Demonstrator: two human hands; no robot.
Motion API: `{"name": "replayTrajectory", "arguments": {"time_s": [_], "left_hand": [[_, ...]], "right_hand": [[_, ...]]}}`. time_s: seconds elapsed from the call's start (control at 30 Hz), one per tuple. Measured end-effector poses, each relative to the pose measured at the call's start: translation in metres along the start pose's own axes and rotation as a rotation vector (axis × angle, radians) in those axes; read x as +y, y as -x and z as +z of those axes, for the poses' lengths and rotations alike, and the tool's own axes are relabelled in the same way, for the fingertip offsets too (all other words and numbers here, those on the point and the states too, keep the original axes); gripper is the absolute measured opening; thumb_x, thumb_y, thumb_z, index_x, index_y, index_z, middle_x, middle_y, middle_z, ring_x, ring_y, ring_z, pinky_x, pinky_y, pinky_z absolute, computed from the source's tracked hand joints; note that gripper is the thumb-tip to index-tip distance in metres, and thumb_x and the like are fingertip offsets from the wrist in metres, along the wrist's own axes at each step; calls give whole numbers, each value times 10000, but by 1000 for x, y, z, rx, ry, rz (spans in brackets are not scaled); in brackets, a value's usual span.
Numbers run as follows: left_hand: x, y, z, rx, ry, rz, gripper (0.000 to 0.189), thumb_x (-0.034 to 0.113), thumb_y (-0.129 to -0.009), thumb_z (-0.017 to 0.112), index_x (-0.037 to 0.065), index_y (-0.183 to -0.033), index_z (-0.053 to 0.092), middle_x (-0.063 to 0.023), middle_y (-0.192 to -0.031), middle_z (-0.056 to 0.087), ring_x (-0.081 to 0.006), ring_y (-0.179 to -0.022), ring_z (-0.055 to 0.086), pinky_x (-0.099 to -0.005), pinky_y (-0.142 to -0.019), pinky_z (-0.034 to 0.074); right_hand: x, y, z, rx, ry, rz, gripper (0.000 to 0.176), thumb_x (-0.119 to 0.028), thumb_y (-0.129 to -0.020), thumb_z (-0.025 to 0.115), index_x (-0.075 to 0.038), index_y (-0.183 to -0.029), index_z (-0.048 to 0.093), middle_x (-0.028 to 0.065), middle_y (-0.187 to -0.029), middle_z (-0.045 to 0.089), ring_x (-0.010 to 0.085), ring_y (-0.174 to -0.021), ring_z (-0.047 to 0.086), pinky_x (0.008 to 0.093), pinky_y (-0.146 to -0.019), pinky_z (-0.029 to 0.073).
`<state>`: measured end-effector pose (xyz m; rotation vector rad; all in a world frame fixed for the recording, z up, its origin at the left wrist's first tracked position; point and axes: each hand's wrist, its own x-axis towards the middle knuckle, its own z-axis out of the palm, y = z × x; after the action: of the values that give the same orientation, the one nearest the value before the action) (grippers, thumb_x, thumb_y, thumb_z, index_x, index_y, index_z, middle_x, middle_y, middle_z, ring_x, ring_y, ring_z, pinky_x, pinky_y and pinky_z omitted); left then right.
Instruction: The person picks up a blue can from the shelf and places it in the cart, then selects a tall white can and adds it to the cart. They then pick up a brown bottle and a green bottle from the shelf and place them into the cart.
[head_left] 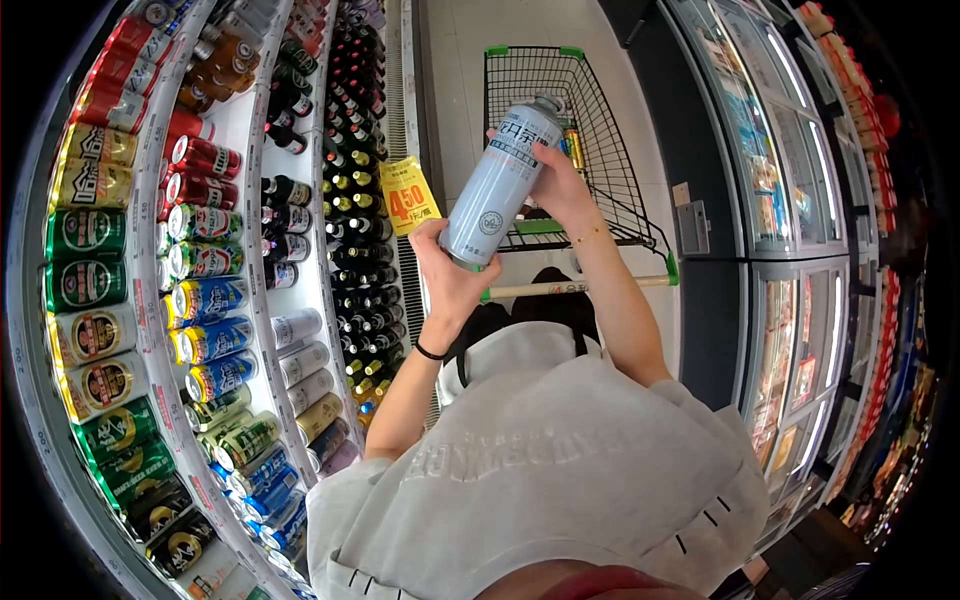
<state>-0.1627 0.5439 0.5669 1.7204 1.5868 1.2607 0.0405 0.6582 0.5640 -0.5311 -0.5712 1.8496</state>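
Between my two hands I hold a tall pale blue-grey can (497, 185) with dark printed characters and a round emblem, tilted so its top points up and to the right. My left hand (447, 268) grips it around the bottom end. Near its upper end, my right hand (563, 190) is wrapped round the side. Just beyond the can stands a black wire shopping cart (615, 150) with green corners and a handle bar, partly hidden by my hands. Some slim, colourful packages (574, 150) lie in it.
Shelves of cans (205, 255) and a rack of dark bottles (365, 230) line the left side. A yellow price tag (408, 195) sticks out beside the can. Glass-door freezers (795, 180) stand along the right. A tiled floor (455, 90) runs between them.
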Motion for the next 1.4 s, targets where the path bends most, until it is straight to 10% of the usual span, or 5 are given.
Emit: {"name": "replayTrajectory", "arguments": {"time_s": [0.43,0.7,1.4], "left_hand": [[-76,-186,128,-616,-155,217,728,68,-648,863,34,-1292,526,-161,-1254,569,-386,-1181,551,-451,-1027,490],[-157,-303,288,-772,-513,386,684,34,-614,843,-9,-1223,535,-183,-1196,639,-373,-1160,585,-451,-1054,481],[-437,-419,556,-635,-766,235,373,-116,-765,685,-18,-1089,529,-185,-1121,671,-371,-1138,622,-430,-894,614]], "right_hand": [[-32,-29,-181,571,-250,27,627,-350,-966,716,-118,-1477,436,105,-1472,487,294,-1418,414,608,-1209,293],[-42,-151,-336,681,-443,57,688,-340,-916,790,-103,-1458,438,83,-1420,469,254,-1378,414,526,-1194,369],[-2,-396,-636,773,-5,135,546,-221,-878,835,-58,-1345,605,51,-1321,589,207,-1284,501,330,-1140,380]]}}
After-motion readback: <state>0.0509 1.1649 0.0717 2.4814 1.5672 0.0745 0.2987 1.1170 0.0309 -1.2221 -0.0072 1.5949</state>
